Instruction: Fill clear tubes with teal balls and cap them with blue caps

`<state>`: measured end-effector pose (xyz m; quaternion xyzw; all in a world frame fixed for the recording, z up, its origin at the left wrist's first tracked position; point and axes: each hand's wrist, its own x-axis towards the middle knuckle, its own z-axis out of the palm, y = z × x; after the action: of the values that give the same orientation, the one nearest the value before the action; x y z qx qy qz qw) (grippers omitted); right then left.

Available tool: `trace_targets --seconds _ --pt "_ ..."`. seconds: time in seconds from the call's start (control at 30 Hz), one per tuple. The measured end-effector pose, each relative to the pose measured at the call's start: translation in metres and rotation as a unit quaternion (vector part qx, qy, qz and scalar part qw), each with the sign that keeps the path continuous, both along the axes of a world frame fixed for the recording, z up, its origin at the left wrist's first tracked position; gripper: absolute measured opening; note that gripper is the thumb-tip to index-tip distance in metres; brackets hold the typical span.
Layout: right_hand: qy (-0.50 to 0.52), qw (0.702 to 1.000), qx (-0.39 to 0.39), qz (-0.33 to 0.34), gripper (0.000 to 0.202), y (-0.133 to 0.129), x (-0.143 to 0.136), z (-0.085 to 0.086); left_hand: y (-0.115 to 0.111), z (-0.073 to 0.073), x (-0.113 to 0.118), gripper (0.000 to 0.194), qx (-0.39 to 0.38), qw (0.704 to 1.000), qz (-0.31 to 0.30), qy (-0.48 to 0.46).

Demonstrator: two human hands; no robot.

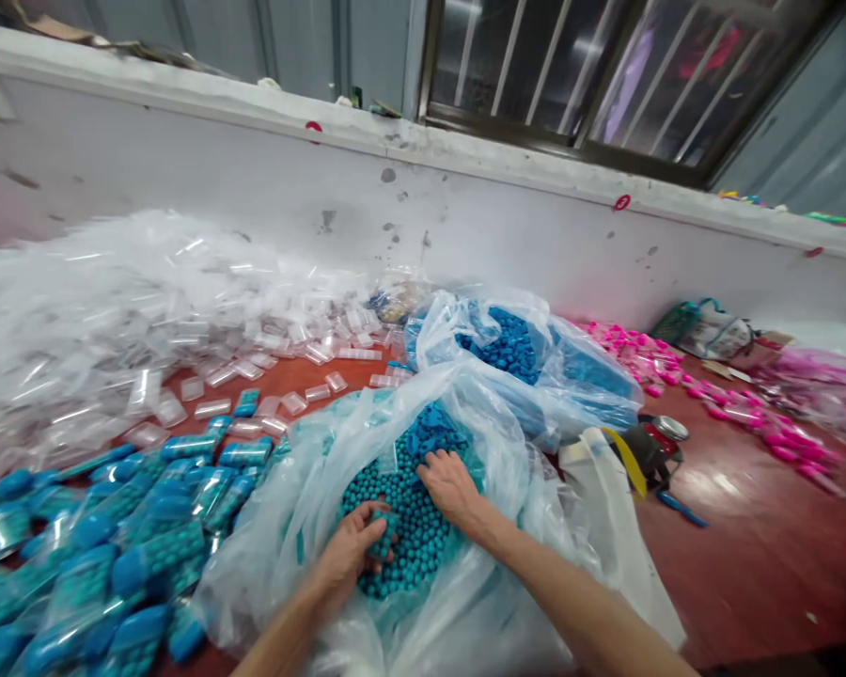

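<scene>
My left hand [367, 539] is closed around a small clear container [383, 528] filled with teal beads, low over the open bag. Teal beads [413, 536] fill the large translucent plastic bag [282, 527] beneath both hands. To the right, my right hand [452, 484] has its fingers bent down at the edge of a heap of small blue caps [435, 431], which lies on the beads. Something blue, apparently one of these caps, shows under its fingertips, partly hidden by the fingers.
Filled containers with blue caps [155, 545] are piled at the left. Behind them spreads a large heap of clear empty containers [183, 301]. A second bag [578, 367] holds blue pieces [504, 348]. Pink pieces [747, 414], a dark jar-like object [666, 432] and a blue tool [682, 510] lie on the red table [754, 555].
</scene>
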<state>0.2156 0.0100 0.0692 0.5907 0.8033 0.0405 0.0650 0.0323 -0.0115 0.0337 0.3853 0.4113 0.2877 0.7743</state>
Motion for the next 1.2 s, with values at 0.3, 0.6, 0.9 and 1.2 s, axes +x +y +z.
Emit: trace_targets --seconds 0.3,0.6,0.9,1.2 --pt "0.131 0.989 -0.066 0.019 0.03 -0.034 -0.029 -0.001 0.001 -0.012 0.003 0.055 0.043 0.999 0.014 0.011" --pt "0.453 0.883 -0.113 -0.052 0.03 -0.042 -0.032 0.007 -0.007 -0.006 0.001 0.072 0.094 0.995 0.01 0.011" --pt "0.497 0.859 -0.12 0.034 0.027 -0.044 -0.03 0.01 -0.009 0.001 0.0 0.064 0.109 0.993 0.034 0.0" --pt "0.545 0.81 -0.215 -0.029 0.027 -0.046 -0.016 0.008 -0.006 0.008 -0.005 0.08 0.088 0.995 -0.033 -0.045"
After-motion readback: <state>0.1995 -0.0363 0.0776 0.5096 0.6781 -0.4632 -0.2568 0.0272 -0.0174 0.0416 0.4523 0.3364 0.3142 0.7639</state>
